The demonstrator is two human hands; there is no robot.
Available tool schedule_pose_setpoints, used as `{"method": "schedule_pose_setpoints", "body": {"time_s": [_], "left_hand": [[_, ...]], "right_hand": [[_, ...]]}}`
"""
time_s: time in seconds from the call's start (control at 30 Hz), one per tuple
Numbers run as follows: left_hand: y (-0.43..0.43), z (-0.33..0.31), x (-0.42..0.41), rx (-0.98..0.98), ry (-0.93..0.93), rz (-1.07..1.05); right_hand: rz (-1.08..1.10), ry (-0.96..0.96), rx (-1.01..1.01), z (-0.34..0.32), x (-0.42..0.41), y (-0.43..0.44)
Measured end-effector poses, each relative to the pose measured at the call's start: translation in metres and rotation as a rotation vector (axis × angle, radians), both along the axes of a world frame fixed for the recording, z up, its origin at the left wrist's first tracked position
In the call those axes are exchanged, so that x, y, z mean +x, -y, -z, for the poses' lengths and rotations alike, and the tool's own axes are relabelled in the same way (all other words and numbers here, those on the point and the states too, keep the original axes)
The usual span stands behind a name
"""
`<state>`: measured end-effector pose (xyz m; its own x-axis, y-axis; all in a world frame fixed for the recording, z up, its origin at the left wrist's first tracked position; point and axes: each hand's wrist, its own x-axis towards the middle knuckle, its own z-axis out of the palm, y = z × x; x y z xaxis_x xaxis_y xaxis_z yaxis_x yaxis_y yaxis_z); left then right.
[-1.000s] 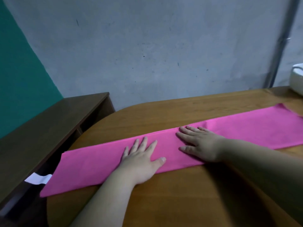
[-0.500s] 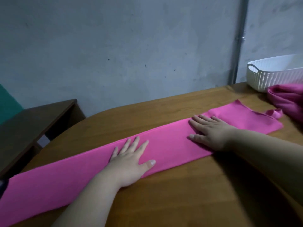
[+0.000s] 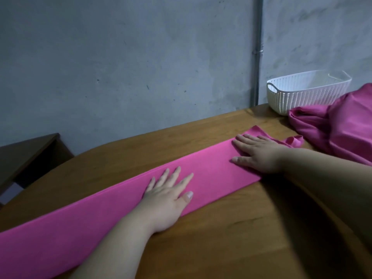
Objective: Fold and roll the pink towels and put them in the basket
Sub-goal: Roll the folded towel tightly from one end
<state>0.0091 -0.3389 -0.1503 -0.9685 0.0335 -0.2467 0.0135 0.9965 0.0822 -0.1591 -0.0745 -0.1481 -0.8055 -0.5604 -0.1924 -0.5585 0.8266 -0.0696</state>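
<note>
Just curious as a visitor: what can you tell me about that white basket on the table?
The white basket looks like plastic, with slotted walls and a handle cutout at its left end. It stands upright on the table, far right. No towel shows inside. A loose pink towel hides its lower right.

Long towel [image 3: 80, 224]: bright pink, plain, even tone. Towel heap [image 3: 342, 133]: deeper pink, shading to magenta in folds. Basket [image 3: 306, 95]: white, walls pierced with rows of small slots, a woven look. Table [image 3: 221, 238]: mid-brown wood, faint darker grain lines. Side bench [image 3: 26, 154]: darker brown, plain. Wall [image 3: 141, 57]: blue-grey, mottled, few dark specks. Pipe [image 3: 257, 57]: grey, close to wall colour.
</note>
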Motion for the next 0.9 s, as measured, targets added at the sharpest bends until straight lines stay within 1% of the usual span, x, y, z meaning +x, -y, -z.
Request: {"method": "schedule_pose_setpoints", "body": {"time_s": [0.1, 0.33, 0.4, 0.53, 0.6, 0.67, 0.73, 0.77, 0.8, 0.83, 0.9], "left_hand": [[-0.002, -0.002, -0.001, -0.011, 0.019, -0.009], [-0.007, -0.007, -0.015, -0.032, 0.066, -0.057], [0.0, -0.012, -0.021, -0.046, 0.072, -0.031], [0.018, -0.021, -0.028, -0.12, 0.064, 0.086], [0.019, -0.019, -0.038, -0.108, 0.055, 0.103], [0.018, -0.014, -0.053, -0.103, 0.018, 0.076], [0.013, -0.007, -0.07, -0.103, -0.019, 0.025], [0.009, -0.005, -0.079, -0.096, -0.025, -0.003], [0.005, -0.003, -0.089, -0.089, -0.023, -0.026], [0.001, -0.001, -0.099, -0.082, -0.021, -0.047], [-0.01, 0.002, -0.12, -0.072, -0.035, -0.075]], "right_hand": [[0.027, -0.014, 0.032, 0.001, -0.018, -0.006], [-0.063, -0.028, 0.026, 0.005, -0.059, 0.009], [-0.106, -0.048, 0.021, 0.004, -0.077, 0.017], [-0.206, -0.061, 0.013, 0.002, -0.12, 0.041], [-0.246, -0.068, 0.014, 0.002, -0.145, 0.057], [-0.275, -0.118, 0.016, -0.001, -0.168, 0.072], [-0.267, -0.252, 0.04, -0.004, -0.185, 0.079], [-0.234, -0.339, 0.005, -0.007, -0.191, 0.08], [-0.188, -0.409, -0.084, -0.008, -0.197, 0.079], [-0.121, -0.442, -0.212, -0.01, -0.2, 0.075], [0.009, -0.43, -0.458, -0.013, -0.199, 0.063]]}}
